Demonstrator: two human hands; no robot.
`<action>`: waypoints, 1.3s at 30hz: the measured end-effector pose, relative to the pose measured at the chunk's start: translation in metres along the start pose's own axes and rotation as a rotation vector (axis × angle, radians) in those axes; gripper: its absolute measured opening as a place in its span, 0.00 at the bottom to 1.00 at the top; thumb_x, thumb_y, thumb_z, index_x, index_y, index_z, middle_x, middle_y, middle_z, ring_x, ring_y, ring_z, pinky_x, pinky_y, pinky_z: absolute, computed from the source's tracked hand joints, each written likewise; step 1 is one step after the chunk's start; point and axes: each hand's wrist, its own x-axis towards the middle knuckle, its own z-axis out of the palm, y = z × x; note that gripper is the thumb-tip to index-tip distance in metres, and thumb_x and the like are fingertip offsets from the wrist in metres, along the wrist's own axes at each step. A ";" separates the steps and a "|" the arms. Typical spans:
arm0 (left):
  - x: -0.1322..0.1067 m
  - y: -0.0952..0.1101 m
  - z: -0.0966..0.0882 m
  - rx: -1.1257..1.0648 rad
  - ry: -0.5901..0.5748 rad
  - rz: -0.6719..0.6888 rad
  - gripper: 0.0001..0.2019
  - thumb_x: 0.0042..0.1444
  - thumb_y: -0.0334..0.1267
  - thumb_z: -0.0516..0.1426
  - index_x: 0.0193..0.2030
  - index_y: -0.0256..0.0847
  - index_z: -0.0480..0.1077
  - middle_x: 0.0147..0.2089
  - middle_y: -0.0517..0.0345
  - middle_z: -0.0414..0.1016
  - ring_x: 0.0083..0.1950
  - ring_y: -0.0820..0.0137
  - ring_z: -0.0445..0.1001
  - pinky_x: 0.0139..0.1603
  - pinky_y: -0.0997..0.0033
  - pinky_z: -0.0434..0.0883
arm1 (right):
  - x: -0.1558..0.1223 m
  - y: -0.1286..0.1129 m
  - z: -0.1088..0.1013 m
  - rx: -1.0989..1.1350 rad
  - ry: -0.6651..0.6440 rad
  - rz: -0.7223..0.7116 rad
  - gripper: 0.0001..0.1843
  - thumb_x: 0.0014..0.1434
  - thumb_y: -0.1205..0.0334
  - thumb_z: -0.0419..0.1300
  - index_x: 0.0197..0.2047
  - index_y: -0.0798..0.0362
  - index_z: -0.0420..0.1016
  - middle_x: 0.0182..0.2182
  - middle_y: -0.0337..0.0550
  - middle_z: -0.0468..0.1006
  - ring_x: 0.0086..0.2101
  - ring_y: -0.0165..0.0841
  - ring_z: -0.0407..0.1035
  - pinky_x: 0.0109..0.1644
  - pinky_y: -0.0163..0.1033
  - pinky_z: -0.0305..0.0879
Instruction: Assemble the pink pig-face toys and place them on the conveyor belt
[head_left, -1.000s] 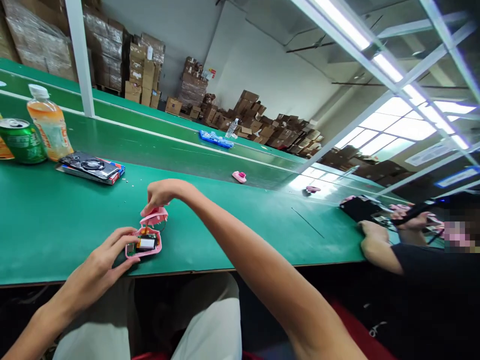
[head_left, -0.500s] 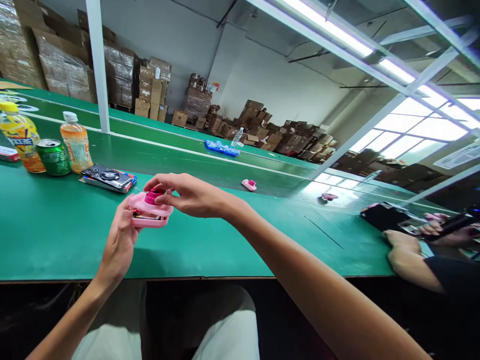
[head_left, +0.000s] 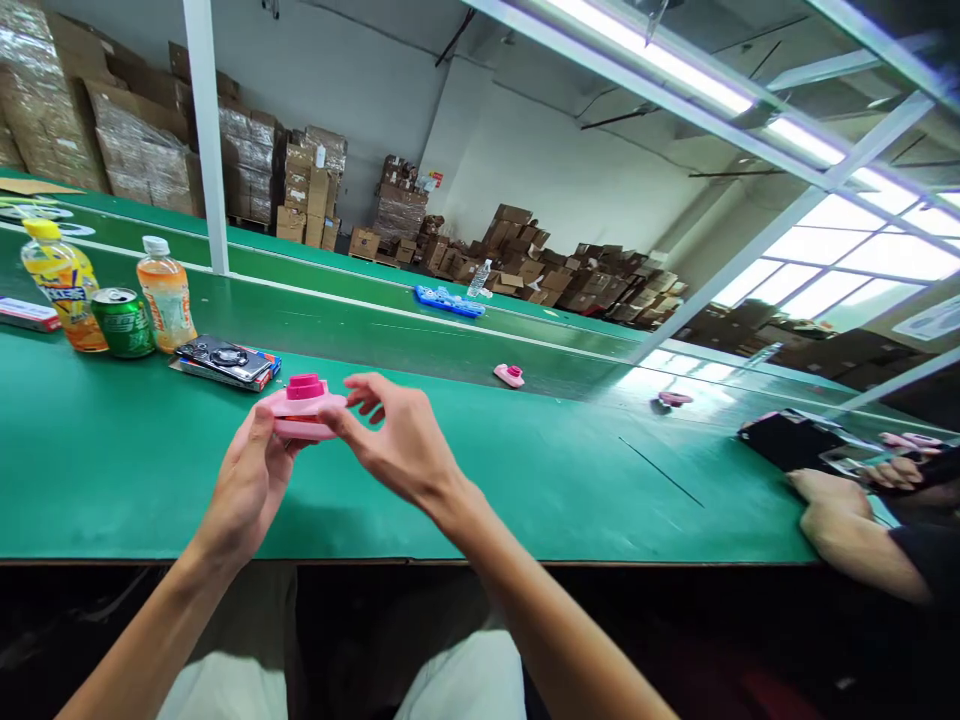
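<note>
My left hand (head_left: 251, 480) is closed around the left end of a pink toy camera (head_left: 300, 402) held above the table. It has a dark pink round lens part on top, and a narrow gap between its two shell halves shows something red inside. My right hand (head_left: 397, 435) is at the other end, its thumb pressed on the near side. The right fingers are bent, with their tips by the right edge. Behind the toy lies a dark phone-like device (head_left: 221, 358) on flat boxes.
A yellow-capped bottle (head_left: 67, 285), green can (head_left: 121, 325) and orange drink bottle (head_left: 165, 295) stand left. On the green table (head_left: 525, 480) lie another pink toy camera (head_left: 510, 376) and a thin dark rod (head_left: 660, 470). A co-worker's arm (head_left: 847, 515) is at the right.
My right hand has come off the dark pink lens part and moved to the toy's right end. The gap between the shell halves has narrowed. The view has shifted slightly.
</note>
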 end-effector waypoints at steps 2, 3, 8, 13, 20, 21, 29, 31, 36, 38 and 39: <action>-0.001 -0.002 0.004 -0.046 0.004 -0.015 0.23 0.65 0.57 0.57 0.52 0.38 0.77 0.56 0.45 0.81 0.59 0.55 0.78 0.59 0.57 0.74 | -0.014 0.005 0.011 0.097 -0.035 0.081 0.21 0.62 0.43 0.64 0.43 0.54 0.81 0.35 0.43 0.83 0.34 0.34 0.74 0.39 0.38 0.66; -0.001 -0.004 0.006 -0.069 0.014 -0.019 0.23 0.65 0.57 0.58 0.51 0.39 0.77 0.55 0.46 0.81 0.59 0.55 0.78 0.60 0.57 0.74 | -0.019 0.007 0.015 0.142 -0.045 0.103 0.20 0.63 0.44 0.63 0.42 0.54 0.82 0.34 0.42 0.83 0.33 0.33 0.74 0.38 0.38 0.65; -0.003 -0.016 0.014 -0.129 0.078 -0.026 0.21 0.65 0.56 0.58 0.50 0.39 0.77 0.54 0.48 0.82 0.58 0.58 0.78 0.61 0.57 0.73 | -0.028 0.013 0.029 0.249 0.055 0.046 0.13 0.65 0.55 0.62 0.47 0.51 0.81 0.40 0.42 0.82 0.38 0.32 0.74 0.39 0.36 0.67; -0.004 -0.028 0.016 -0.076 0.107 0.007 0.21 0.68 0.54 0.55 0.59 0.43 0.70 0.58 0.49 0.78 0.59 0.60 0.77 0.61 0.58 0.71 | -0.035 0.022 0.035 0.297 0.167 -0.001 0.10 0.67 0.57 0.60 0.45 0.51 0.80 0.45 0.45 0.77 0.42 0.32 0.74 0.40 0.35 0.73; -0.008 -0.032 0.011 0.201 0.080 0.023 0.23 0.66 0.59 0.55 0.57 0.46 0.64 0.60 0.52 0.73 0.58 0.65 0.75 0.56 0.69 0.71 | -0.040 0.041 0.048 0.344 0.266 0.031 0.12 0.68 0.53 0.58 0.43 0.50 0.80 0.47 0.46 0.74 0.44 0.34 0.74 0.44 0.38 0.78; -0.008 -0.033 0.010 0.227 0.094 0.014 0.23 0.65 0.59 0.56 0.56 0.46 0.63 0.59 0.53 0.73 0.57 0.66 0.74 0.56 0.70 0.71 | -0.041 0.042 0.049 0.348 0.268 0.033 0.12 0.68 0.53 0.58 0.43 0.50 0.80 0.47 0.47 0.74 0.44 0.34 0.74 0.44 0.38 0.78; -0.010 -0.039 0.003 0.158 0.073 -0.111 0.23 0.62 0.59 0.59 0.54 0.47 0.61 0.55 0.55 0.73 0.51 0.66 0.77 0.50 0.69 0.74 | -0.056 0.045 0.053 0.311 0.276 0.040 0.13 0.68 0.52 0.58 0.46 0.50 0.79 0.52 0.49 0.77 0.50 0.37 0.74 0.45 0.39 0.76; -0.013 -0.039 -0.001 0.173 0.037 -0.137 0.23 0.62 0.59 0.59 0.54 0.47 0.61 0.55 0.56 0.73 0.50 0.67 0.77 0.48 0.71 0.74 | -0.058 0.045 0.050 0.296 0.262 0.036 0.13 0.67 0.51 0.59 0.45 0.50 0.80 0.50 0.49 0.79 0.49 0.37 0.74 0.46 0.39 0.76; -0.016 -0.037 -0.005 0.225 0.034 -0.156 0.22 0.63 0.57 0.59 0.55 0.48 0.62 0.52 0.59 0.73 0.49 0.70 0.76 0.49 0.73 0.71 | -0.060 0.047 0.047 0.349 0.232 0.071 0.11 0.65 0.53 0.62 0.42 0.50 0.81 0.49 0.47 0.81 0.47 0.36 0.76 0.46 0.38 0.75; -0.015 -0.038 -0.005 0.181 0.028 -0.189 0.23 0.62 0.57 0.60 0.55 0.48 0.61 0.50 0.59 0.73 0.47 0.70 0.76 0.47 0.73 0.72 | -0.062 0.050 0.049 0.347 0.236 0.078 0.12 0.66 0.52 0.62 0.42 0.51 0.81 0.50 0.49 0.81 0.50 0.38 0.76 0.49 0.41 0.75; -0.015 -0.038 -0.005 0.156 0.020 -0.208 0.23 0.62 0.57 0.61 0.55 0.47 0.61 0.50 0.59 0.73 0.47 0.70 0.76 0.46 0.73 0.72 | -0.063 0.051 0.051 0.333 0.249 0.084 0.12 0.66 0.52 0.61 0.41 0.51 0.81 0.50 0.49 0.81 0.52 0.39 0.75 0.53 0.43 0.74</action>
